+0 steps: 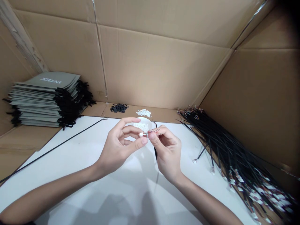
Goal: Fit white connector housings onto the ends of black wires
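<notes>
My right hand (167, 151) pinches the thin coloured wires at the end of a black cable (155, 153), above the white table. A small white connector (141, 134) sits on those wires, pointing left. My left hand (123, 140) is just beside the connector, its thumb and fingers apart and curved around it; whether a fingertip touches it I cannot tell. Behind the hands stands a white bowl (148, 122) with small white pieces in it, partly hidden by my left fingers. Loose wire ends stick out above my right fingers.
Many black cables (222, 140) with white connectors lie along the right side. One more black cable (58, 144) crosses the table at left. A stack of grey pouches (39, 100) stands at back left. Black pieces (119, 108) and white pieces (143, 112) lie by the cardboard wall (150, 68).
</notes>
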Motion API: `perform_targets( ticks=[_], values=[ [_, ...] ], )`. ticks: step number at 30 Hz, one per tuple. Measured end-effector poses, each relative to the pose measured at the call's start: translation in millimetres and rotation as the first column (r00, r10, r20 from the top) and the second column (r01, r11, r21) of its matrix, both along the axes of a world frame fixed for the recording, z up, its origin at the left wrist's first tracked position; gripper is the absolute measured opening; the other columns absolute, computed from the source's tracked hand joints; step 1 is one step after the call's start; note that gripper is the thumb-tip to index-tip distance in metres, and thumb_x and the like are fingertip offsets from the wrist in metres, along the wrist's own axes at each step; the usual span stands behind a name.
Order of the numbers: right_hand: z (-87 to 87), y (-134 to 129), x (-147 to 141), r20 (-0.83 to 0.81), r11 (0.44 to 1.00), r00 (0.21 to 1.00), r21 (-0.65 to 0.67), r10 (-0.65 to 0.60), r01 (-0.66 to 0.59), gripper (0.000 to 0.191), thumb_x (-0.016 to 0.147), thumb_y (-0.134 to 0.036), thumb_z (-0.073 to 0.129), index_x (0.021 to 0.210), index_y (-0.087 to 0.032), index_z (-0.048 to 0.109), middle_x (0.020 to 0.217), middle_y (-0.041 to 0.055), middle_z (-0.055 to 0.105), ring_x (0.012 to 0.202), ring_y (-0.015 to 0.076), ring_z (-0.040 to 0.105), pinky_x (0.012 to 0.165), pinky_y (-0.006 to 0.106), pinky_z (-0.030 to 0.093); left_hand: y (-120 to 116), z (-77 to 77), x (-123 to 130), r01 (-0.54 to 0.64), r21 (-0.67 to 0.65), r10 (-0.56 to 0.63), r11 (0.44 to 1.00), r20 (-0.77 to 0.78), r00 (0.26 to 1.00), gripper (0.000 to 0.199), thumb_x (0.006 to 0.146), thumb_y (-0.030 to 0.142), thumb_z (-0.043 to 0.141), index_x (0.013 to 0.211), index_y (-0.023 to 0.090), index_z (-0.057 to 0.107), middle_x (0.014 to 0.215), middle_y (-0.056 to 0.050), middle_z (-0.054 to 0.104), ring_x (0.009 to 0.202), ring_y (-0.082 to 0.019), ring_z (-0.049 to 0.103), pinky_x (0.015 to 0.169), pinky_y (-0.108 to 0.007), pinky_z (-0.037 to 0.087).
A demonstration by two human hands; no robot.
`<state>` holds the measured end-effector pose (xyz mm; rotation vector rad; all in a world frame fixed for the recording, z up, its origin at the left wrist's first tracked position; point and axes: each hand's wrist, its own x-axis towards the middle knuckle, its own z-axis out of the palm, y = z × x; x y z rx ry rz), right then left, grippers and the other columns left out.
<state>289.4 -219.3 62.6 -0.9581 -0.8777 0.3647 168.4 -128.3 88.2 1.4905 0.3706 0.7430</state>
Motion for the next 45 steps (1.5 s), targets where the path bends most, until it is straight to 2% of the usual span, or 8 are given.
perform_targets(
  ticks=[9, 18, 22, 27, 29, 32, 36, 45],
  values=[
    [1.6, 1.5, -2.8, -0.018, 0.999, 0.999, -0.024, 0.038, -0.039, 0.011, 0.087, -0.025, 0.075, 0.077, -0.024, 0.070, 0.080, -0.0004, 0.063, 0.080, 0.0158, 0.058, 0.074, 0.030, 0.046, 0.3, -1.7, 5.5, -0.037, -0.124, 0.049, 0.992, 0.095, 0.994, 0.063, 0.068, 0.015, 0.087, 0.119, 0.022, 0.051, 0.078, 0.003, 0.075, 0.075, -0.013, 0.070, 0.071, -0.020, 0.058],
    [0.1, -0.5, -7.9, -0.051, 0.998, 0.997, -0.020, 0.052, -0.053, 0.010, 0.086, -0.028, 0.075, 0.078, -0.024, 0.071, 0.078, -0.0004, 0.063, 0.077, 0.0158, 0.057, 0.073, 0.030, 0.047, -2.1, -6.5, 7.8, -0.076, -0.121, 0.091, 0.990, 0.125, 0.988, 0.068, 0.067, 0.016, 0.088, 0.120, 0.021, 0.045, 0.074, 0.002, 0.075, 0.071, -0.015, 0.071, 0.069, -0.021, 0.057],
    [-1.7, -0.4, -7.9, -0.150, 0.991, 0.980, 0.006, 0.134, -0.135, 0.012, 0.088, -0.027, 0.074, 0.077, -0.024, 0.069, 0.080, -0.0015, 0.062, 0.078, 0.0138, 0.057, 0.075, 0.027, 0.047, -2.0, -12.3, 9.0, -0.145, 0.015, 0.140, 0.989, 0.182, 0.973, 0.064, 0.070, 0.017, 0.087, 0.117, 0.023, 0.044, 0.073, 0.004, 0.074, 0.070, -0.017, 0.073, 0.069, -0.026, 0.060],
    [-0.5, 1.1, -6.6, -0.280, 0.961, 0.925, -0.031, 0.255, -0.274, 0.020, 0.087, -0.035, 0.075, 0.073, -0.022, 0.067, 0.079, -0.0012, 0.061, 0.078, 0.0135, 0.055, 0.079, 0.026, 0.046, 6.0, -16.3, 7.9, -0.219, 0.328, 0.102, 0.919, 0.338, 0.936, 0.052, 0.072, 0.009, 0.082, 0.106, 0.025, 0.046, 0.073, 0.004, 0.073, 0.067, -0.019, 0.073, 0.070, -0.034, 0.062],
    [-0.2, 1.5, -6.5, -0.309, 0.956, 0.912, -0.027, 0.271, -0.293, 0.021, 0.086, -0.035, 0.076, 0.072, -0.021, 0.067, 0.078, -0.0013, 0.061, 0.078, 0.0134, 0.055, 0.079, 0.026, 0.047, 10.1, -10.8, 5.7, -0.151, 0.270, 0.080, 0.951, 0.258, 0.963, 0.051, 0.070, 0.009, 0.083, 0.103, 0.024, 0.047, 0.075, 0.003, 0.074, 0.068, -0.018, 0.073, 0.069, -0.031, 0.061],
    [-1.2, 1.4, -6.2, -0.329, 0.951, 0.897, 0.007, 0.295, -0.310, 0.020, 0.084, -0.033, 0.079, 0.072, -0.022, 0.067, 0.078, -0.0020, 0.061, 0.077, 0.0124, 0.055, 0.076, 0.024, 0.047, 16.9, 0.3, 3.2, 0.084, -0.066, -0.080, 0.994, 0.054, 0.995, 0.047, 0.069, 0.014, 0.087, 0.101, 0.022, 0.053, 0.074, 0.004, 0.072, 0.069, -0.014, 0.071, 0.066, -0.023, 0.057],
    [-2.4, 0.9, -4.5, -0.241, 0.954, 0.924, 0.024, 0.297, -0.300, 0.014, 0.086, -0.030, 0.076, 0.077, -0.024, 0.068, 0.080, -0.0018, 0.062, 0.077, 0.0125, 0.057, 0.077, 0.024, 0.048, 24.9, 5.0, 4.5, 0.352, -0.375, -0.368, 0.858, 0.030, 0.929, 0.026, 0.071, 0.017, 0.087, 0.083, 0.017, 0.064, 0.067, 0.004, 0.068, 0.062, -0.007, 0.063, 0.061, -0.015, 0.050],
    [2.5, -1.4, -3.6, -0.193, 0.957, 0.944, -0.060, 0.267, -0.282, 0.021, 0.084, -0.038, 0.077, 0.075, -0.023, 0.066, 0.077, 0.0007, 0.061, 0.077, 0.0161, 0.056, 0.076, 0.030, 0.048, 28.0, 4.0, 5.3, 0.256, -0.089, -0.255, 0.963, 0.023, 0.967, 0.010, 0.073, 0.019, 0.084, 0.082, 0.021, 0.079, 0.084, -0.004, 0.077, 0.079, -0.019, 0.072, 0.078, -0.030, 0.060]
  ],
)
